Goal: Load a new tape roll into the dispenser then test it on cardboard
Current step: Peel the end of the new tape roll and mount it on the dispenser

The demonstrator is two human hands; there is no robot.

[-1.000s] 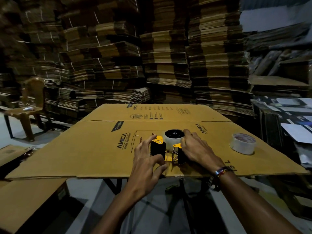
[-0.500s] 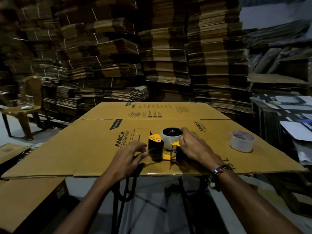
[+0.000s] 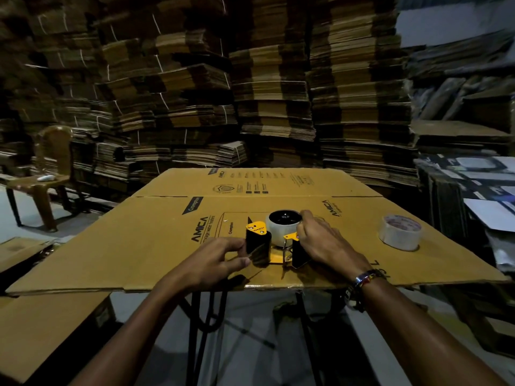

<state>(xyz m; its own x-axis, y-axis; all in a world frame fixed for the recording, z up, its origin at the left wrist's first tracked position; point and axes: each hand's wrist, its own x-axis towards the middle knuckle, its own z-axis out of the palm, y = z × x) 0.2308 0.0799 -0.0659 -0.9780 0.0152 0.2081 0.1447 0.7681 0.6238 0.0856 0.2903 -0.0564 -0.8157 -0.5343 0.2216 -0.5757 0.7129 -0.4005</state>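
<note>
Tape dispenser (image 3: 274, 242) lies on its side on the flattened cardboard sheet (image 3: 156, 246), near the sheet's front edge, roughly centred. Its long axis runs left to right across the view: black roller and yellow blade guard at the left end, handle at the right end under the right hand. The tape roll (image 3: 282, 228) sits on the hub at the far side of the frame, its open core facing up.

Right hand (image 3: 324, 245) lies over the handle end, fingers curled down around it and the fingertips reaching to the rim of the roll; grip closed on the dispenser.

Left hand (image 3: 216, 261) sits just left of the roller, thumb and forefinger pressed together on a clear strip of tape (image 3: 257, 253) that stretches from the fingers to the roller. Remaining fingers loosely curled.

A second roll, the spare tape roll (image 3: 400, 232), lies flat on the sheet well to the right, apart from both hands.

Against one second ago: the left hand was then on top of the roller end with fingers draped over it; it has since pulled off to the left and low, and now pinches the tape. Right hand and dispenser have kept their place and heading. Spare roll unmoved.

Behind: stacked cardboard bundles (image 3: 195, 93); brown plastic chair (image 3: 47, 174) far left.
</note>
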